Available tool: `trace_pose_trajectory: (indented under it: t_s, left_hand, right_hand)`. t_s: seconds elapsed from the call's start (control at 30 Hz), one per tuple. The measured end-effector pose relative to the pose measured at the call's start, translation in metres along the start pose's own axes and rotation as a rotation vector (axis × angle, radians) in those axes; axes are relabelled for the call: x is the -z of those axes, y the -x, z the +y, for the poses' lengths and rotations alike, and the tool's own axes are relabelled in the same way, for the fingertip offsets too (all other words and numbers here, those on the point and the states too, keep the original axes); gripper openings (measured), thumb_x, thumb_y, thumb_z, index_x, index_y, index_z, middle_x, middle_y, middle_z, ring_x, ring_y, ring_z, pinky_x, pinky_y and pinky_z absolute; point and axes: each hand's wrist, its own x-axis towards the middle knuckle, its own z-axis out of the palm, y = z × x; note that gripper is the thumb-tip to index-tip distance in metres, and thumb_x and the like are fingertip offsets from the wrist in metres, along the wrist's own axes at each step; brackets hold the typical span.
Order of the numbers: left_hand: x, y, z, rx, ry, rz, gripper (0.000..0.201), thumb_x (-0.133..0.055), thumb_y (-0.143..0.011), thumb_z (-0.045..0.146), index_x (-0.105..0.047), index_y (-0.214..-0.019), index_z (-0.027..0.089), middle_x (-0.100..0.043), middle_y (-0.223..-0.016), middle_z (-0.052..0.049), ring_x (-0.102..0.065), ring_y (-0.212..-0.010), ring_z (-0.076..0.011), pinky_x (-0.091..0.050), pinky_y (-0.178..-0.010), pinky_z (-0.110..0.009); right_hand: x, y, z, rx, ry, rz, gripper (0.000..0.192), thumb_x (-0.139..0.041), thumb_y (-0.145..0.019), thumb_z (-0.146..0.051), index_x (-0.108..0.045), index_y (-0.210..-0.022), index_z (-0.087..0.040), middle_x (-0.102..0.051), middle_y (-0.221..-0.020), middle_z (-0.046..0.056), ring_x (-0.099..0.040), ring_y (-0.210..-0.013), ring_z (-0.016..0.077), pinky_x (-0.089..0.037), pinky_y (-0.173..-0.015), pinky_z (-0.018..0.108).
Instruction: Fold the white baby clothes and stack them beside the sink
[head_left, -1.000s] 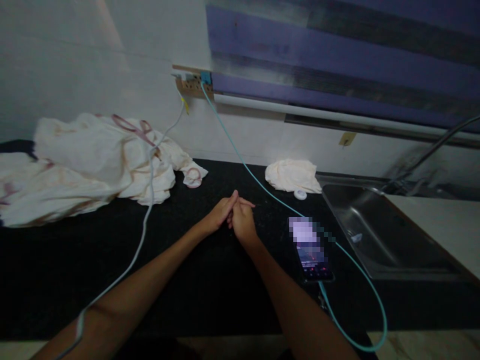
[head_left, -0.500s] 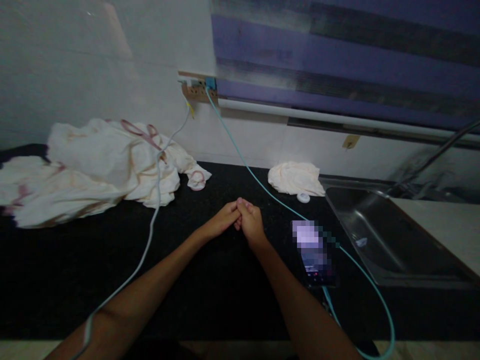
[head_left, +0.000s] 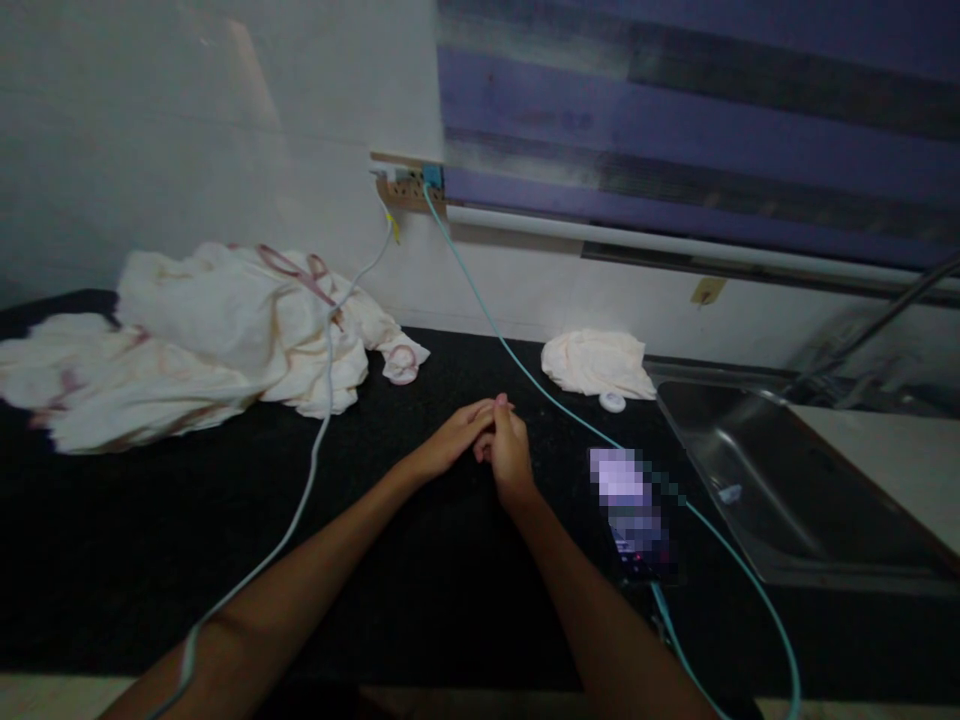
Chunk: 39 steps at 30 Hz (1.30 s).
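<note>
My left hand (head_left: 459,438) and my right hand (head_left: 512,452) are clasped together above the black countertop (head_left: 457,560). Their fingers are folded against each other, and my right thumb points up. Both are closed, and no object shows between them, though the palms are hidden. A phone (head_left: 630,510) with a lit, partly blurred screen lies to the right of my right hand. The light-blue cable (head_left: 495,325) runs behind my hands from the wall socket towards the phone.
Crumpled white cloth with pink ties (head_left: 217,340) covers the back left. A white cable (head_left: 328,380) crosses it and passes over my left forearm. At the back right lie a smaller cream cloth (head_left: 596,362) and a white round item (head_left: 612,402), beside a metal sink (head_left: 757,470).
My clasped hands have shifted slightly and turned a little against each other. The whole view has moved a little, so the surroundings appear slightly further right.
</note>
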Motion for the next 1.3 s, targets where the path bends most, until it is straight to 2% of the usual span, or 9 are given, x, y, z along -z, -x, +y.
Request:
trace_pose_trajectory:
  t_s: [0.1,0.27,0.47,0.6,0.77,1.0,1.07,1.17,1.3]
  left_hand:
    - [0.000,-0.001,-0.002,-0.002,-0.037,0.018,0.077,-0.044,-0.092,0.084,-0.070,-0.107,0.014,-0.069,-0.072,-0.003,-0.058,-0.054,-0.0136,-0.042,-0.050,-0.024]
    - [0.002,0.005,0.005,-0.022,-0.192,0.012,0.078,-0.029,-0.098,0.081,-0.062,-0.068,0.017,-0.064,-0.056,-0.005,-0.061,-0.056,-0.0173,-0.045,-0.057,-0.027]
    - [0.020,0.018,0.030,-0.063,-0.478,0.085,0.061,-0.047,-0.103,0.061,-0.066,-0.064,0.018,-0.066,-0.059,-0.003,-0.054,-0.053,-0.0136,-0.035,-0.060,-0.026]
    - [0.032,0.020,0.031,-0.121,-0.712,0.103,0.053,-0.053,-0.102,0.054,-0.067,-0.065,0.019,-0.062,-0.058,0.000,-0.050,-0.054,-0.0129,-0.029,-0.060,-0.027]
    - [0.029,0.019,0.022,-0.147,-0.556,-0.115,0.045,-0.041,-0.106,0.053,-0.068,-0.090,0.021,-0.075,-0.085,-0.005,-0.067,-0.076,-0.0184,-0.046,-0.073,-0.029]
    - [0.025,0.023,0.025,-0.172,-0.480,-0.188,0.042,-0.039,-0.109,0.051,-0.065,-0.094,0.021,-0.073,-0.092,-0.005,-0.068,-0.089,-0.0183,-0.047,-0.090,-0.030]
    - [0.027,0.024,0.026,-0.162,-0.445,-0.182,0.043,-0.042,-0.108,0.052,-0.067,-0.094,0.020,-0.074,-0.092,-0.005,-0.066,-0.087,-0.0178,-0.047,-0.088,-0.029]
    - [0.030,0.023,0.023,-0.112,-0.373,-0.151,0.050,-0.047,-0.104,0.060,-0.070,-0.090,0.018,-0.072,-0.082,-0.004,-0.060,-0.072,-0.0156,-0.044,-0.071,-0.027]
    - [0.034,0.016,0.016,-0.046,-0.230,-0.067,0.064,-0.049,-0.095,0.077,-0.062,-0.073,0.017,-0.050,-0.056,0.002,-0.044,-0.053,-0.0121,-0.035,-0.056,-0.025]
  right_hand:
    - [0.000,0.000,-0.008,-0.046,-0.066,-0.001,0.064,-0.046,-0.093,-0.080,-0.060,-0.077,-0.020,-0.056,-0.053,-0.004,-0.046,-0.037,0.0089,-0.028,-0.038,0.021]
    - [-0.001,-0.001,-0.017,-0.155,-0.075,-0.015,0.065,-0.041,-0.101,-0.072,-0.061,-0.070,-0.018,-0.055,-0.047,-0.001,-0.044,-0.034,0.0090,-0.025,-0.036,0.021]
    - [-0.005,0.002,-0.005,-0.057,-0.062,-0.086,0.061,-0.049,-0.095,-0.073,-0.061,-0.070,-0.019,-0.055,-0.050,-0.003,-0.042,-0.036,0.0081,-0.026,-0.038,0.022]
    - [-0.005,0.003,0.000,-0.003,-0.055,-0.113,0.056,-0.056,-0.089,-0.073,-0.051,-0.064,-0.023,-0.045,-0.047,-0.007,-0.036,-0.037,0.0070,-0.026,-0.039,0.022]
    - [-0.001,0.003,-0.004,-0.026,-0.130,-0.104,0.046,-0.063,-0.084,-0.064,-0.050,-0.066,-0.024,-0.036,-0.047,-0.011,-0.031,-0.038,0.0060,-0.025,-0.039,0.022]
    - [0.005,-0.002,-0.008,-0.025,-0.107,-0.089,0.047,-0.064,-0.085,-0.061,-0.043,-0.061,-0.025,-0.032,-0.045,-0.012,-0.033,-0.035,0.0063,-0.024,-0.039,0.022]
    - [0.004,-0.003,-0.006,-0.020,-0.085,-0.096,0.046,-0.065,-0.084,-0.060,-0.043,-0.064,-0.026,-0.032,-0.046,-0.013,-0.033,-0.036,0.0063,-0.023,-0.039,0.022]
    - [0.001,-0.001,-0.002,-0.004,-0.026,-0.063,0.043,-0.062,-0.088,-0.062,-0.045,-0.070,-0.026,-0.033,-0.049,-0.013,-0.031,-0.038,0.0072,-0.024,-0.040,0.022]
    - [-0.002,0.007,-0.001,0.126,0.170,-0.053,0.037,-0.056,-0.096,-0.060,-0.054,-0.085,-0.025,-0.055,-0.059,-0.008,-0.047,-0.048,0.0111,-0.035,-0.050,0.023]
